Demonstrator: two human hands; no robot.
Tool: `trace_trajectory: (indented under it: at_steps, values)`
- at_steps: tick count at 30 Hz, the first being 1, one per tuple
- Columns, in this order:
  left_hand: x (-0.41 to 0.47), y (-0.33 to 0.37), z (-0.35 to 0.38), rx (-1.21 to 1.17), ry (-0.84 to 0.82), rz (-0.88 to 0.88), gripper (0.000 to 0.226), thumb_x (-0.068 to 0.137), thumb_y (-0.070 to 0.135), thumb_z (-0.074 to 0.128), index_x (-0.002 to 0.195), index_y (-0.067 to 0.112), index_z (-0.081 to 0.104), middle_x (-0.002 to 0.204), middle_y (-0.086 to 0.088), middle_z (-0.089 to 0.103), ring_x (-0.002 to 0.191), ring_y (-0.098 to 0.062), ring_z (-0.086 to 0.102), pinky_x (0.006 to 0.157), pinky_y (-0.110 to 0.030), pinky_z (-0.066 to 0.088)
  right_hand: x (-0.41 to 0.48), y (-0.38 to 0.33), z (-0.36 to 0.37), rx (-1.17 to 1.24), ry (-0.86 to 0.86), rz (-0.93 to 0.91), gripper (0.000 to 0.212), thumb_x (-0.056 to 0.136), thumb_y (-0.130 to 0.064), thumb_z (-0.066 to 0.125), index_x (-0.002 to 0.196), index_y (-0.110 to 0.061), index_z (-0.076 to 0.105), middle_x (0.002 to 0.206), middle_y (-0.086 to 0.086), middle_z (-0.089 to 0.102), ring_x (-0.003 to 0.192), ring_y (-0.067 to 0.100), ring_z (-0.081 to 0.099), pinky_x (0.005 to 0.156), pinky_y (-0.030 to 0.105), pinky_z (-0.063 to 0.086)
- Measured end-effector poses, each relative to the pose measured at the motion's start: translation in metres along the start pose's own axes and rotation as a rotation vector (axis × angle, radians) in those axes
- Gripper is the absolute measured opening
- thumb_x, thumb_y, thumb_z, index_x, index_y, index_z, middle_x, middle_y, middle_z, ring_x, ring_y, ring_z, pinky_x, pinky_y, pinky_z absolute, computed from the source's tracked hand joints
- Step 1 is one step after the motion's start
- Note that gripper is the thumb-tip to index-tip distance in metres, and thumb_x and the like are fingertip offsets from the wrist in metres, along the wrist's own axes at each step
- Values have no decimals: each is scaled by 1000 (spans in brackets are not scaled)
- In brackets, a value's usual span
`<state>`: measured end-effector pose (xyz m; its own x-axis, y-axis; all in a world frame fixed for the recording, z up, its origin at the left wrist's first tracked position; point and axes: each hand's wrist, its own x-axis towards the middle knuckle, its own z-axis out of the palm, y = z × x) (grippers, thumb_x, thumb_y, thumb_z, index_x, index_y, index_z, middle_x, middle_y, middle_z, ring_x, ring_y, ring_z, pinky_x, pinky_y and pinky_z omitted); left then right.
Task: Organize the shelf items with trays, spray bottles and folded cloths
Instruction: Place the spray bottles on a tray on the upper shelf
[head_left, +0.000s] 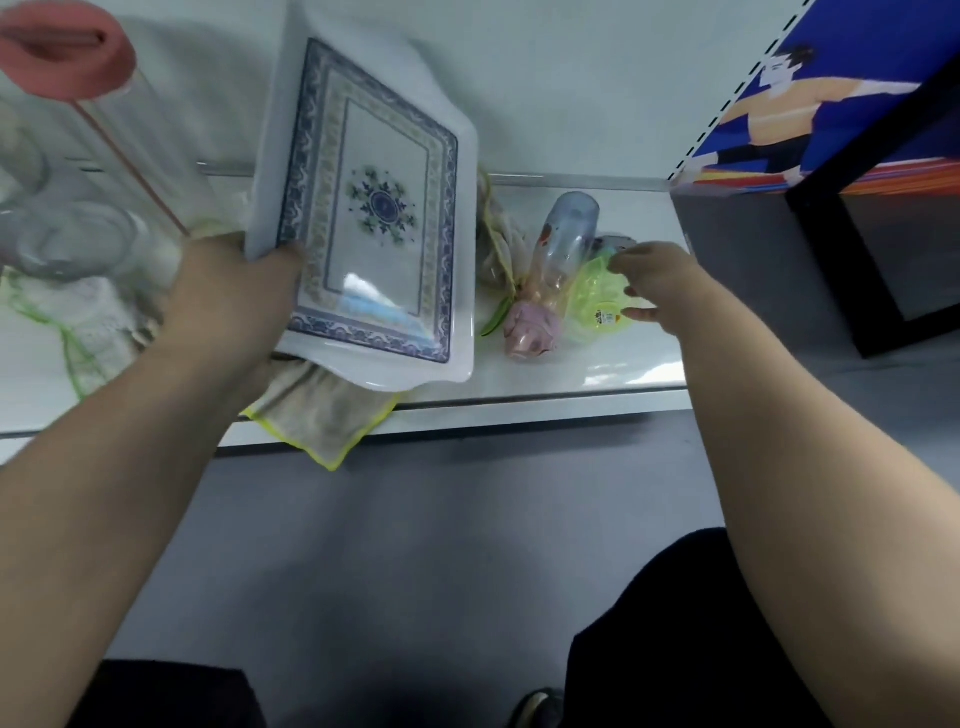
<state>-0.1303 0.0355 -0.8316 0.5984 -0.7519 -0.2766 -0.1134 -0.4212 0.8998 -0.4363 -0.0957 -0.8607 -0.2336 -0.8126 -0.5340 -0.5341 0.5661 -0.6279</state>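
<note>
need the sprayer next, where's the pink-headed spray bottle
In the head view, the spray bottle lies on its side on the white shelf, right of the held tray, beside the right hand.

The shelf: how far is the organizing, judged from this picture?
Early stage, nothing looks finished. In hand: the left hand holds the patterned tray tilted above the shelf; the open right hand reaches the yellow-green item. Left: the spray bottle lies on its side, and a cloth hangs over the edge.
</note>
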Motion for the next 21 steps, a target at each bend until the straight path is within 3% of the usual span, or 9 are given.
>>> trace_trajectory:
  at_steps: [4, 6, 8, 11, 14, 18, 19, 21]
  values:
    - [-1, -5, 13, -75, -65, -105, 8, 93, 18, 63, 87, 13, 63, 73, -3, 57, 61, -19, 56, 55, -26, 44, 14, 11, 5, -252, 104, -99, 37, 92, -25, 62, 128, -18, 62, 127, 11, 59, 112, 29, 56, 96, 42, 52]
    - [1, -7, 18, -105, -75, -151, 6, 92, 18, 65, 93, 12, 63, 81, -6, 62, 69, -25, 61, 64, -33, 50, 18, 19, 8, -325, 166, -107, 52, 89, -37, 64, 138, -24, 52, 136, 13, 54, 120, 33, 53, 104, 45, 45]
    - [2, -9, 22, -149, -89, -213, 6, 91, 17, 66, 93, 12, 62, 85, -9, 65, 73, -28, 64, 72, -40, 56, 20, 27, 13, -295, 144, -81, 68, 89, -48, 63, 148, -27, 36, 141, 13, 50, 125, 35, 50, 104, 48, 45]
    - [2, -12, 25, -192, -121, -284, 8, 93, 13, 65, 88, 14, 59, 83, -7, 65, 64, -23, 64, 62, -36, 59, 27, 36, 20, -41, 36, 81, 88, 88, -56, 62, 156, -22, 18, 148, 11, 43, 129, 36, 47, 95, 52, 51]
    - [3, -15, 26, -215, -130, -301, 8, 93, 13, 66, 88, 15, 60, 83, -6, 66, 63, -21, 66, 52, -32, 59, 33, 41, 26, 185, -29, 228, 84, 86, -60, 63, 149, -14, 31, 141, 9, 51, 121, 34, 53, 91, 47, 53]
    - [6, -21, 27, -242, -152, -326, 4, 91, 13, 67, 92, 14, 62, 86, -8, 69, 68, -23, 68, 66, -38, 60, 37, 35, 31, 251, 58, 201, 72, 88, -59, 62, 138, -10, 46, 106, 3, 61, 101, 28, 62, 83, 38, 54]
    - [5, -23, 28, -254, -162, -329, 5, 92, 14, 67, 95, 14, 64, 85, -7, 70, 68, -22, 69, 65, -38, 60, 36, 28, 30, 284, 96, 191, 71, 88, -59, 60, 136, -10, 46, 104, 3, 61, 99, 28, 62, 86, 38, 54]
    - [3, -26, 30, -267, -184, -340, 5, 93, 17, 66, 97, 16, 65, 78, -2, 73, 61, -17, 70, 55, -32, 58, 33, 11, 28, 322, 162, 141, 74, 87, -61, 58, 139, -12, 42, 118, 6, 61, 99, 28, 59, 81, 37, 53]
